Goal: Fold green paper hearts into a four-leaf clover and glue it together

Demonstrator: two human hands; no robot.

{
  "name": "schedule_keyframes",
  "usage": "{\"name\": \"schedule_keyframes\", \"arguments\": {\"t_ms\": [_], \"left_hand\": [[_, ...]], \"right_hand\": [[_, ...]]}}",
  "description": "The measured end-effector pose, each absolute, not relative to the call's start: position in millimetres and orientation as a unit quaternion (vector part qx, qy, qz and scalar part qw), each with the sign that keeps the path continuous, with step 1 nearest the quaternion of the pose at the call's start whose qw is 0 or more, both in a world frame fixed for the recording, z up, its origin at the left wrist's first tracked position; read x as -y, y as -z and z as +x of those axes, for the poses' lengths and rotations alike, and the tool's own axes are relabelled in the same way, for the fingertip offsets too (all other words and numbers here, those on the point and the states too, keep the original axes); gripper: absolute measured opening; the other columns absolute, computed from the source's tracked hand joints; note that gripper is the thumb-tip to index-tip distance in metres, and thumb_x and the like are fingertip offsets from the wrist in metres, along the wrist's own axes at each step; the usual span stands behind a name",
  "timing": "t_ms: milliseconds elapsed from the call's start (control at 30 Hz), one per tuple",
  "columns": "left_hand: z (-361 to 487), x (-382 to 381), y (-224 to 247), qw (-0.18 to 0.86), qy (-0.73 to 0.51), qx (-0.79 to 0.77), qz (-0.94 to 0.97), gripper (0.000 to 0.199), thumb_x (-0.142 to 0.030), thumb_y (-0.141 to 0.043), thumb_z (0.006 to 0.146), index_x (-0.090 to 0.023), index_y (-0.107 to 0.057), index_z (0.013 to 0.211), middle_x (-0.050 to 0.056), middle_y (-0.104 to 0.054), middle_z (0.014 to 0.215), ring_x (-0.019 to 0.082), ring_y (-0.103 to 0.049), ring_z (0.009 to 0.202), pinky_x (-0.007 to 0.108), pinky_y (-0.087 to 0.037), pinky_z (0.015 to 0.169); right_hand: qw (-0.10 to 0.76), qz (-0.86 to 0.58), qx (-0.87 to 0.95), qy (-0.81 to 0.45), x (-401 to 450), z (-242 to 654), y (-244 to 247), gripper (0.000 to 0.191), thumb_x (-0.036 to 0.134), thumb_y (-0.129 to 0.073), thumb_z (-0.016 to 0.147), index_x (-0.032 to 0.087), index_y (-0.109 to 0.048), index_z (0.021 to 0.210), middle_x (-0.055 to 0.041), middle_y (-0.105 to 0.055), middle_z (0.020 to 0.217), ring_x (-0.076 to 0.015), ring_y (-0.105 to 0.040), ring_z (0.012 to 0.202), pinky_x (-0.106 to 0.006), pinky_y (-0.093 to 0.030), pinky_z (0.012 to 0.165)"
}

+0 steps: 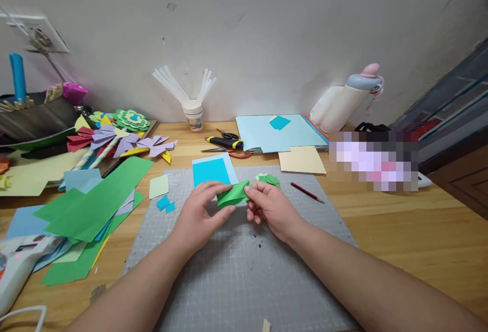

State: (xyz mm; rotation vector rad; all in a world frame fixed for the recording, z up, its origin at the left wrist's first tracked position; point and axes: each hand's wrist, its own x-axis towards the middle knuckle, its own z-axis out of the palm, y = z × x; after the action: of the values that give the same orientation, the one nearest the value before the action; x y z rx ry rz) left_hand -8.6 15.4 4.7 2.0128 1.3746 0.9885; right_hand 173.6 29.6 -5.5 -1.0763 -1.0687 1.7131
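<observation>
A small folded piece of green paper [232, 194] is held up over the grey cutting mat [244, 271]. My right hand [272, 207] pinches its right end between thumb and fingertips. At the left end, my left hand [202, 212] holds the paper with its fingers at the upper edge and its thumb at the lower one. Just behind the hands lie blue paper squares [211, 172] and a green paper rosette [269, 179], partly hidden. A dark red pencil [307, 192] rests to the right. Small blue squares [164, 203] and a pale green square [158, 186] lie to the left.
Green paper strips [101, 205] and a white glue gun [26, 255] cover the left side. Paper flowers [131, 118], a cup of white sticks [193, 116], scissors [227, 134] and pale blue sheets [263, 131] stand or lie toward the wall. A bottle [348, 98] leans at right.
</observation>
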Motion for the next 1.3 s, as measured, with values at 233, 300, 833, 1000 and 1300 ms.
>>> {"name": "schedule_keyframes", "arguments": {"t_ms": [233,300,833,1000,1300], "left_hand": [[-8.3,-15.2,-6.0,0.284,-0.370,-0.522,0.714,0.022,-0.029,-0.059,0.079,-0.022,-0.067,0.098,0.006,-0.065,0.103,0.022,-0.058,0.098,0.033,-0.043,0.086],[-8.4,-15.7,-6.2,0.293,-0.371,-0.540,0.696,0.017,-0.029,-0.057,0.079,-0.022,-0.068,0.090,0.004,-0.067,0.094,0.021,-0.059,0.090,0.031,-0.044,0.081],[2.1,-11.4,-1.6,0.546,-0.437,-0.500,0.511,0.055,-0.033,-0.064,0.075,-0.018,-0.047,0.125,-0.002,-0.062,0.069,0.014,-0.056,0.067,0.026,-0.044,0.066],[-3.0,-7.8,-2.4,0.411,-0.390,-0.486,0.665,0.052,-0.017,-0.041,0.087,-0.030,-0.036,0.138,0.000,-0.059,0.087,0.014,-0.054,0.076,0.029,-0.044,0.076],[-3.9,-3.2,-1.2,0.230,-0.344,-0.445,0.794,0.056,-0.006,-0.048,0.082,-0.037,-0.041,0.128,0.006,-0.028,0.127,0.018,-0.049,0.103,0.036,-0.047,0.087]], "right_hand": [[0.370,-0.424,0.524,-0.639,-26.6,173.6,5.7,0.037,0.048,-0.064,0.075,0.020,-0.042,0.063,0.0088,-0.046,0.044,-0.0076,-0.048,0.038,-0.018,-0.032,0.038],[0.353,-0.415,0.542,-0.640,-25.3,173.1,6.1,0.037,0.048,-0.064,0.074,0.020,-0.043,0.064,0.0084,-0.047,0.045,-0.0080,-0.049,0.039,-0.018,-0.031,0.038],[0.417,-0.447,0.418,-0.673,-26.0,171.0,4.7,0.029,0.041,-0.067,0.072,0.018,-0.065,0.088,-0.0007,-0.062,0.072,-0.0113,-0.052,0.058,-0.019,-0.039,0.041],[0.426,-0.454,0.407,-0.668,-28.3,171.2,7.7,0.026,0.039,-0.066,0.073,0.017,-0.065,0.086,-0.0020,-0.065,0.069,-0.0112,-0.053,0.053,-0.019,-0.038,0.037],[0.395,-0.465,0.435,-0.662,-28.0,171.3,6.0,0.025,0.039,-0.063,0.076,0.015,-0.065,0.082,-0.0022,-0.065,0.068,-0.0119,-0.059,0.055,-0.017,-0.039,0.038]]}}
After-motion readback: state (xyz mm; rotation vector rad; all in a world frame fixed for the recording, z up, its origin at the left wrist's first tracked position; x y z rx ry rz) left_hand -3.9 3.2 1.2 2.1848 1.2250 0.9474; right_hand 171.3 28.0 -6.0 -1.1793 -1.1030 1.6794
